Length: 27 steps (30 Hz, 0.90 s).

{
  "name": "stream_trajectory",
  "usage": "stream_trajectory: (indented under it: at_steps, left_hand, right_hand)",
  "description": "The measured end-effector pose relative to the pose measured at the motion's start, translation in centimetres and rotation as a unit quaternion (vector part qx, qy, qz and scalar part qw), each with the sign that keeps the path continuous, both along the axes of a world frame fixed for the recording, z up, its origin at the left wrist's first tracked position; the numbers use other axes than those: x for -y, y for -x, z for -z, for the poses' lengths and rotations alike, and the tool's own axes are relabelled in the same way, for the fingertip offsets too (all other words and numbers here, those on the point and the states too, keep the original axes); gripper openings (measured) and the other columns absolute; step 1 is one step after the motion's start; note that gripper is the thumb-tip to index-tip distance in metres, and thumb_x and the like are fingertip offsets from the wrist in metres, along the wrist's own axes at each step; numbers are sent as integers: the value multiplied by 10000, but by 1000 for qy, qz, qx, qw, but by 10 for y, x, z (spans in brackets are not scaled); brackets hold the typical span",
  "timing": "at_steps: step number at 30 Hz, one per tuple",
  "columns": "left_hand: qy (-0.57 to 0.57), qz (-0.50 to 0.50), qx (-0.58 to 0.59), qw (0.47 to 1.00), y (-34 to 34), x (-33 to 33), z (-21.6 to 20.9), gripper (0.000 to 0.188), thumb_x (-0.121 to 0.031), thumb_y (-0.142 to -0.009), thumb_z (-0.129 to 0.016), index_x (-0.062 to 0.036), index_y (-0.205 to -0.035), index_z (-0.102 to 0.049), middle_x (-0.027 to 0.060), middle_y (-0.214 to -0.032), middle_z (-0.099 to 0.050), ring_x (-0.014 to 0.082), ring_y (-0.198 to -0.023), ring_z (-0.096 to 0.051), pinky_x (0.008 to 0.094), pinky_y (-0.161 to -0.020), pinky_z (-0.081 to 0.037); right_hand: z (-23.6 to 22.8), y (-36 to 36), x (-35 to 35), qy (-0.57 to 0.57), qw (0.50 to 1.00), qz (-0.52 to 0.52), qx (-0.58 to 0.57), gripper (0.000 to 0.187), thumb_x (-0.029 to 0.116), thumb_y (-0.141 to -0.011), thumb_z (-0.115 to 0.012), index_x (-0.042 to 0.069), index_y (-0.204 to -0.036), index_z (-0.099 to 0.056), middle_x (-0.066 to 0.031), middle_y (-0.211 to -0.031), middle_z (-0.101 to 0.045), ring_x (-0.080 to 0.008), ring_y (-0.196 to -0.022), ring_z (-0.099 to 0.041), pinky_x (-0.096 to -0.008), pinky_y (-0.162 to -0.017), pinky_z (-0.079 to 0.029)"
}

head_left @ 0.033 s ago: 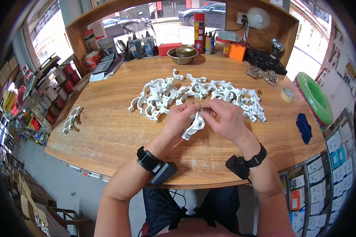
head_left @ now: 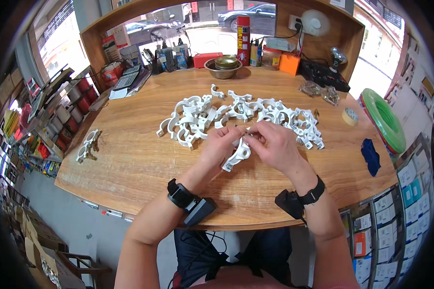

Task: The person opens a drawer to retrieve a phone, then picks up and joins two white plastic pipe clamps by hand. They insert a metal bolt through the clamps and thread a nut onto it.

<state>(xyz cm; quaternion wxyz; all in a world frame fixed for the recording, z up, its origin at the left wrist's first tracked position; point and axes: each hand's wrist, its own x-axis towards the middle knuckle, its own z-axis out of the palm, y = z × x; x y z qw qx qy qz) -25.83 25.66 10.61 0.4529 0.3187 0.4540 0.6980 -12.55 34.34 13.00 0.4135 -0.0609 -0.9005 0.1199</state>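
Gripping white clamp [head_left: 238, 156] mid-frame with left hand [head_left: 219, 145] and right hand [head_left: 278, 144], pinching fingers closed at upper end; best bracing with left, aligning gently with right.

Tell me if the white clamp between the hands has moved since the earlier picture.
No, not visibly: the white clamp keeps its place and slant, left of the dark blue cloth, which lies in the same spot in both pictures.
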Motion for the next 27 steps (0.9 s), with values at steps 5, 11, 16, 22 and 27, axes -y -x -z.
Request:
stream_trajectory:
  at_steps: [5, 11, 16, 22, 27]
  left_hand:
    - [6, -19, 18, 1000, -4, 1, -4, 203, -198, -831, -574, -67, -682, -533, -26, -591, -503, 31, -469, -420, 181, -399, -290]
    - [2, 23, -1, 1000, 4, -3, 6, 183, -202, -827, -578, -56, -723, -545, -24, -601, -515, 32, -467, -431, 177, -397, -297]
    - [-1, -8, 20, 1000, 3, -3, 6, 189, -202, -828, -574, -60, -706, -546, -31, -587, -507, 25, -456, -411, 182, -389, -278]
    - [1, -2, 27, 1000, 1, -4, 6, 169, -197, -831, -568, -53, -741, -558, -25, -601, -529, 31, -460, -436, 179, -395, -309]
    - [-3, 1, 39, 999, 2, -3, 4, 160, -193, -830, -570, -57, -746, -561, -21, -609, -540, 35, -457, -445, 178, -390, -319]
  right_hand:
    - [-5, 0, 5, 10, 1000, -2, -4, 124, 153, -733, -624, 93, -829, -575, -45, -691, -588, -200, -578, -577, -289, -482, -443]
    - [1, -3, -3, 24, 999, 25, 31, 121, 139, -735, -617, 94, -840, -577, -54, -718, -591, -211, -573, -574, -297, -482, -444]
    - [-2, 0, 2, -9, 1000, 8, 5, 128, 159, -728, -631, 88, -813, -565, -51, -681, -580, -209, -572, -577, -302, -477, -441]
    - [-3, -1, 3, -8, 1000, 22, 15, 132, 156, -732, -629, 84, -820, -563, -49, -679, -579, -201, -586, -592, -297, -486, -450]
    - [-1, -1, 1, -11, 1000, 14, 13, 127, 133, -736, -618, 87, -844, -568, -50, -721, -590, -196, -601, -600, -296, -493, -455]
